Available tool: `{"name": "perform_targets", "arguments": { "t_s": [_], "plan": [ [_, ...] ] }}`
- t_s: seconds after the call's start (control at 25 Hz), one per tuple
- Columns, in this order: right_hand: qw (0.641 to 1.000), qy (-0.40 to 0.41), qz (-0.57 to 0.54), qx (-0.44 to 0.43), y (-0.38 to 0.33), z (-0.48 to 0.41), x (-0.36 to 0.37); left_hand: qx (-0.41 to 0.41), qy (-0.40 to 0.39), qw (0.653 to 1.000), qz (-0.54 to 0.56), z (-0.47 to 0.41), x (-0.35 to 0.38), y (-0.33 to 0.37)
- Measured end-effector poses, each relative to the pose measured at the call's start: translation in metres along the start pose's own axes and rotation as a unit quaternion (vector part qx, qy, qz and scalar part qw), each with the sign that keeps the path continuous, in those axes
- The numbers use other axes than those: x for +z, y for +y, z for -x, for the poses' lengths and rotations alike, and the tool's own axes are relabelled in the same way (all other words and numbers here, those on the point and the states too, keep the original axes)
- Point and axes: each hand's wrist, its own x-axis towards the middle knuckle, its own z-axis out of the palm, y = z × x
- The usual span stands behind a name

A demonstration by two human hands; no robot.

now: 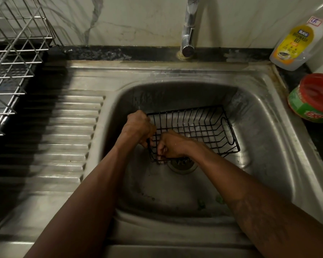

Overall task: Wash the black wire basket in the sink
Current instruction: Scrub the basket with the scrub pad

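The black wire basket (199, 125) sits tilted inside the steel sink (255, 116), above the drain. My left hand (138, 127) grips the basket's left end, fingers curled round its rim wires. My right hand (171, 146) reaches inside the basket at its near left corner, with fingers curled on the wires there. I cannot tell whether that hand holds anything else. The basket's right end with its oval handle is free.
The tap (189, 34) stands behind the sink. A dishwash gel bottle (295, 45) and a red-lidded green tub (313, 97) sit on the right counter. A ribbed drainboard (54, 138) lies left, with a steel dish rack (13, 58) at the far left. The drain (183, 165) shows below the basket.
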Motion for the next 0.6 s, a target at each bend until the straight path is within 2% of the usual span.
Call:
{"name": "perform_targets", "arguments": {
  "t_s": [0.08, 0.16, 0.24, 0.28, 0.44, 0.48, 0.52, 0.6],
  "plan": [
    [1.0, 0.016, -0.008, 0.005, -0.001, -0.002, 0.002, -0.009, -0.013, 1.0, -0.008, 0.003, -0.002, 0.004],
    [0.991, 0.111, -0.06, 0.039, -0.001, -0.01, -0.007, -0.03, -0.045, 0.998, -0.026, 0.006, -0.002, 0.007],
    [0.98, 0.188, -0.044, 0.055, -0.001, -0.014, -0.014, -0.046, -0.055, 0.997, -0.024, 0.009, -0.004, 0.012],
    [0.98, 0.18, -0.059, 0.058, 0.0, -0.012, -0.014, -0.042, -0.051, 0.998, -0.023, 0.007, -0.004, 0.013],
    [0.996, -0.059, -0.032, 0.059, 0.0, 0.004, -0.007, -0.036, -0.038, 0.998, -0.021, 0.004, -0.004, 0.01],
    [0.996, -0.06, -0.039, 0.06, 0.004, 0.005, -0.008, -0.033, -0.037, 0.998, -0.026, 0.005, -0.004, 0.01],
    [0.997, -0.026, -0.055, 0.057, 0.008, 0.003, -0.011, -0.029, -0.04, 0.998, -0.036, 0.004, -0.003, 0.01],
    [0.989, 0.111, -0.071, 0.065, 0.015, -0.002, -0.018, -0.025, -0.045, 0.997, -0.06, 0.003, -0.002, 0.008]
  ]
}}
